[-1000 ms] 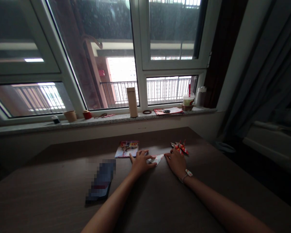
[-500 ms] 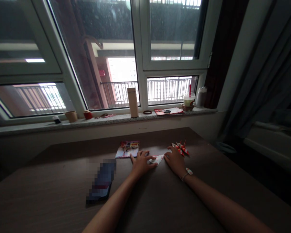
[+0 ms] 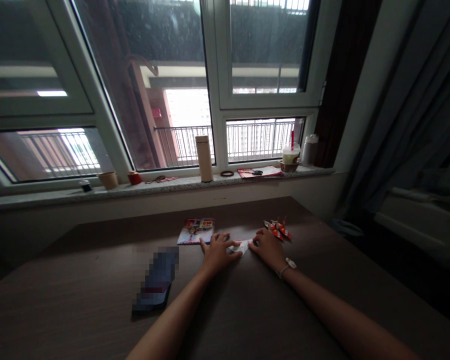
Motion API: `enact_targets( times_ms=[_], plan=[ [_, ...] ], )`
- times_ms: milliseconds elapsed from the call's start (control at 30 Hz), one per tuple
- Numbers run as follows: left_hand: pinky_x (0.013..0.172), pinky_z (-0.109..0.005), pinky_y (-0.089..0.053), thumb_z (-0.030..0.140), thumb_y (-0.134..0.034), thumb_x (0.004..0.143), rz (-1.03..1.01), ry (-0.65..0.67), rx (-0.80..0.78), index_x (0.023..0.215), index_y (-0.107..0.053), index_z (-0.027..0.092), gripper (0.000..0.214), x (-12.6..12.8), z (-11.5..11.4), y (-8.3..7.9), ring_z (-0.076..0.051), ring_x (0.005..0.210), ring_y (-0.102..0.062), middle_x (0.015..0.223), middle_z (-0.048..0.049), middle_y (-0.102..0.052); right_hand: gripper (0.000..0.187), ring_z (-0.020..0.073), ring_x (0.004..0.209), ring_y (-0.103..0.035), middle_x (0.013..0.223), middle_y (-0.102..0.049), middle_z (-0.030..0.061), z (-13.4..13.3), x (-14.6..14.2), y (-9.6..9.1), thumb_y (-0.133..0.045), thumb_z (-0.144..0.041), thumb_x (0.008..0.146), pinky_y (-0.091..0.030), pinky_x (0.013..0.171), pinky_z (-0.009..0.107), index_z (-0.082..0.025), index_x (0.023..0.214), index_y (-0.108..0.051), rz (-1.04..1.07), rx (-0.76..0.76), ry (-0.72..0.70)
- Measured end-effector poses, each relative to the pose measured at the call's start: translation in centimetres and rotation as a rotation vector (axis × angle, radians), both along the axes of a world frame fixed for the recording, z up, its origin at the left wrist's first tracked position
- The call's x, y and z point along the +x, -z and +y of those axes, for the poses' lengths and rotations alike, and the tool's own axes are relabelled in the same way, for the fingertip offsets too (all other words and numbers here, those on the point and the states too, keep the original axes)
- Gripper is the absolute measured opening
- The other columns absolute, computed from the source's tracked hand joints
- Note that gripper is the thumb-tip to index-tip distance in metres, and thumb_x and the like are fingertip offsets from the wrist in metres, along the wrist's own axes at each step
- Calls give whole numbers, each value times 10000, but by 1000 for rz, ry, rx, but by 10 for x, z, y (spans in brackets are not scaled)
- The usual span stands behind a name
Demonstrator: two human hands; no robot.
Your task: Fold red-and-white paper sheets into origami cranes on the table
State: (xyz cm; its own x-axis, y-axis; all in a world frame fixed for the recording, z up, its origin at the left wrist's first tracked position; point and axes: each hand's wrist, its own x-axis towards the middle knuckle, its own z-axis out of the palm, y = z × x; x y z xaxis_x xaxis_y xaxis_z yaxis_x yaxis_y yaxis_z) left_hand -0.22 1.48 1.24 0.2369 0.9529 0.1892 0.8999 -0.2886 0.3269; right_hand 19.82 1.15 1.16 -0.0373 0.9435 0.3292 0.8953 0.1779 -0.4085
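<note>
A small piece of folded paper (image 3: 242, 247), white with pinkish-red marks, lies on the table between my hands. My left hand (image 3: 215, 256) holds its left side down, with thumb and forefinger on it and the other fingers spread toward the booklet. At the paper's right end, the fingertips of my right hand (image 3: 269, 249) are closed on the edge. Part of the paper is hidden under the fingers. Just beyond my right hand sit several red and white folded paper pieces (image 3: 284, 231). A colourful booklet (image 3: 196, 232) lies beyond my left hand.
A dark, pixelated flat object (image 3: 155, 282) lies left of my left forearm on the brown table (image 3: 78, 280). Along the windowsill (image 3: 168, 186) stand a tan bottle (image 3: 204, 159), a paper cup (image 3: 108, 180), scissors (image 3: 255, 172) on papers and a drink cup (image 3: 291, 152).
My right hand has shifted slightly left along the paper, toward my left hand. The left hand stays in nearly the same place on it.
</note>
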Motion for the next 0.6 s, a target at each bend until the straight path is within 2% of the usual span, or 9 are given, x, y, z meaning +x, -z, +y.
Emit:
enact_targets(
  times_ms=[400, 600],
  plan=[
    [1038, -802, 64, 607, -662, 779, 16, -9, -14, 1078, -713, 456, 338, 0, -1, -2, -373, 1382, -321, 1456, 17, -503, 240, 233, 1059, -564, 1037, -637, 89, -2, -5, 1, -641, -374, 824, -412, 891, 287, -151, 891, -701, -33, 10, 4],
    [1040, -798, 67, 573, -617, 833, 3, -14, -10, 1043, -725, 463, 260, 0, -1, -3, -365, 1391, -315, 1453, 21, -510, 360, 252, 1066, -563, 1080, -620, 103, -6, -6, -1, -683, -456, 770, -417, 867, 294, -145, 949, -683, -27, -37, -6]
  ],
)
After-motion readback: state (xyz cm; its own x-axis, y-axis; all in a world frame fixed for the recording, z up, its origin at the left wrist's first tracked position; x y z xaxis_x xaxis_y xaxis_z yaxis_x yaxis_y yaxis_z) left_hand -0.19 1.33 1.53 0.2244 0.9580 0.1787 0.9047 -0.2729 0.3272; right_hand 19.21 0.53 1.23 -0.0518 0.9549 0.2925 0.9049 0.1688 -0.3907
